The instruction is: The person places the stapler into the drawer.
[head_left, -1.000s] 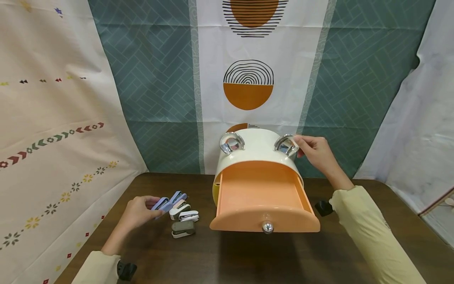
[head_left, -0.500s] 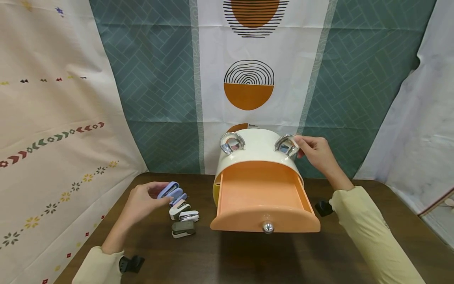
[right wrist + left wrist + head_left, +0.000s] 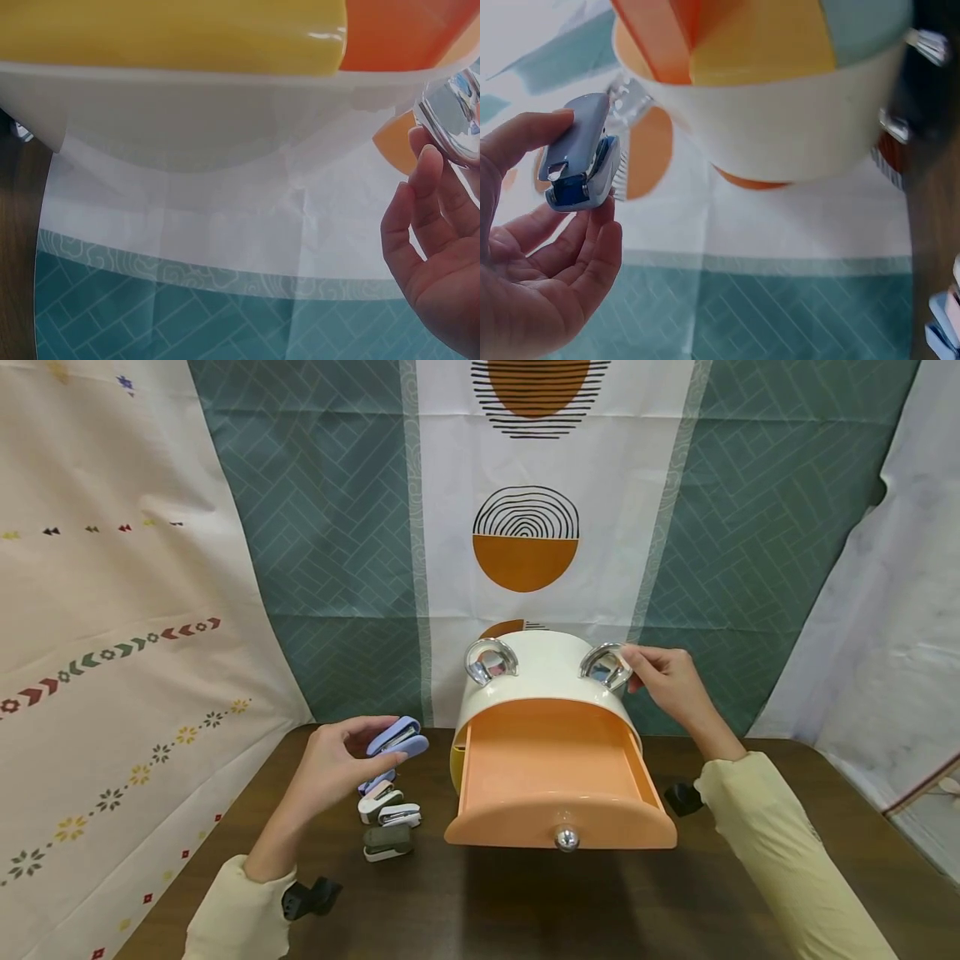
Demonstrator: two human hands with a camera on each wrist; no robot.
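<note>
In the head view my left hand [image 3: 333,766] pinches a blue mini stapler [image 3: 397,737] between thumb and fingers, raised above the table. The left wrist view shows that stapler [image 3: 581,154] held by its two sides. A cream cabinet [image 3: 536,668] with chrome eye-like rings on top stands at the middle, its orange drawer [image 3: 551,756] pulled out with nothing lying in it. My right hand [image 3: 667,685] grips the right chrome ring [image 3: 606,667]. Below my left hand lie a second blue stapler [image 3: 377,782], a pink-and-white stapler [image 3: 378,802], a white stapler [image 3: 400,816] and a dark grey stapler [image 3: 387,842].
The round chrome knob [image 3: 567,840] sits on the drawer's front, which juts toward me over the brown table [image 3: 420,910]. A yellow drawer [image 3: 761,45] shows inside the cabinet. Patterned cloth [image 3: 337,568] hangs behind the table.
My left hand has lifted the blue stapler off the row and carried it up and to the right, toward the cabinet. My right hand has stayed on the chrome ring.
</note>
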